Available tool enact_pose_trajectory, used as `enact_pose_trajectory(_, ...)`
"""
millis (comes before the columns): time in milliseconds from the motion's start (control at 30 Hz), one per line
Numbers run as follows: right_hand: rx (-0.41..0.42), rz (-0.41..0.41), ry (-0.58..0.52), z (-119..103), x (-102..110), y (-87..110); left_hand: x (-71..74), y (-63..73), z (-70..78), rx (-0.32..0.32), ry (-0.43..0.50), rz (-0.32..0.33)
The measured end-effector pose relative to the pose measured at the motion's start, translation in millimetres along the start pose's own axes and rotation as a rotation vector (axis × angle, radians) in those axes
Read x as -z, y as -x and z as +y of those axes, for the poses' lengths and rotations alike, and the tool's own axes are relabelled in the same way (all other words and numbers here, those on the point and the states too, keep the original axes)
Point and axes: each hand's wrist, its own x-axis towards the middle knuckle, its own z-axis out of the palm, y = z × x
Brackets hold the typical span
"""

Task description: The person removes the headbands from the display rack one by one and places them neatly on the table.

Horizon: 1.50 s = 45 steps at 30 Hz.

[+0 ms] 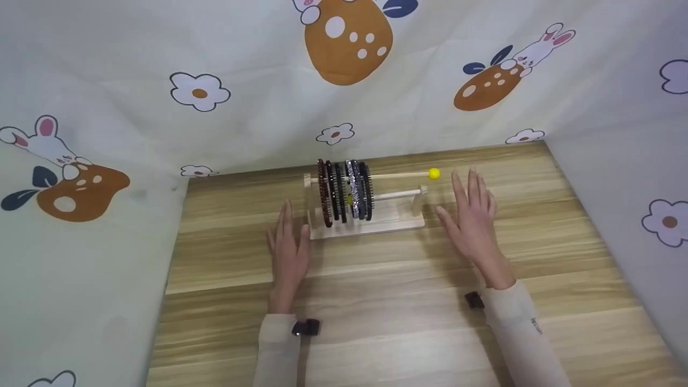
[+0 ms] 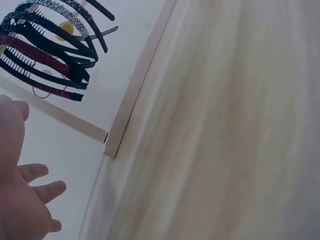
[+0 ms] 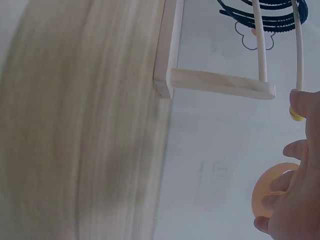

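Observation:
A pale wooden rack (image 1: 371, 228) stands on the table with several headbands (image 1: 352, 191) hung side by side toward its left end. They are dark, reddish-brown and silvery glittery, some toothed inside. Its upper rod ends at the right in a yellow ball (image 1: 434, 173). My left hand (image 1: 288, 255) is beside the rack's left end, fingers extended, holding nothing. To the right of the rack, my right hand (image 1: 474, 226) has its fingers spread and holds nothing. The right thumb partly covers the ball in the right wrist view, but the head view shows them apart.
The wood-grain table (image 1: 387, 301) reaches back to a pale curtain (image 1: 258, 107) printed with rabbits, flowers and orange shapes. Curtain also closes in the left and right sides. The rack stands near the table's back edge. Each sleeve has a small black device (image 1: 306, 327) at the wrist.

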Motion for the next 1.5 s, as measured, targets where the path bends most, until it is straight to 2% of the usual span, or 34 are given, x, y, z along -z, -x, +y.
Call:
enact_pose_trajectory(167,-0.020,-0.004,-0.046,-0.6,-6.0,6.3,-10.4,7.0,1.9,0.033,0.072,-0.011)
enact_pose_trajectory(367,-0.064,-0.053,-0.089,-0.7,-14.2,10.9,-22.0,12.9,2.3,0.093,0.143,-0.003)
enact_pose_trajectory(467,-0.066,-0.056,-0.113,-3.8,-16.2,13.6,-27.9,14.3,-0.9,0.070,0.163,0.011)
enact_pose_trajectory(633,-0.038,-0.002,-0.144,-12.3,-18.2,15.4,-32.2,16.4,-3.6,0.013,0.183,0.010)
enact_pose_trajectory(767,-0.038,0.043,-0.158,-20.7,-21.2,16.4,-31.9,19.4,-3.7,0.042,0.178,-0.022)
enact_pose_trajectory(900,-0.045,0.115,-0.182,-28.5,-21.1,16.4,-31.4,22.1,-3.4,0.075,0.177,-0.061)
enact_pose_trajectory(1067,-0.025,0.260,-0.235,-36.1,-16.5,11.8,-31.0,24.8,-2.4,0.096,0.174,-0.078)
enact_pose_trajectory(1300,0.079,0.477,-0.300,-51.5,-17.7,2.2,-30.4,22.6,-3.4,0.062,0.158,-0.076)
enact_pose_trajectory(1400,0.103,0.529,-0.339,-61.1,-20.7,-0.8,-31.2,22.2,-3.6,0.072,0.164,-0.086)
enact_pose_trajectory(1500,0.118,0.539,-0.380,-71.3,-22.9,-3.6,-32.6,21.3,-3.4,0.062,0.166,-0.090)
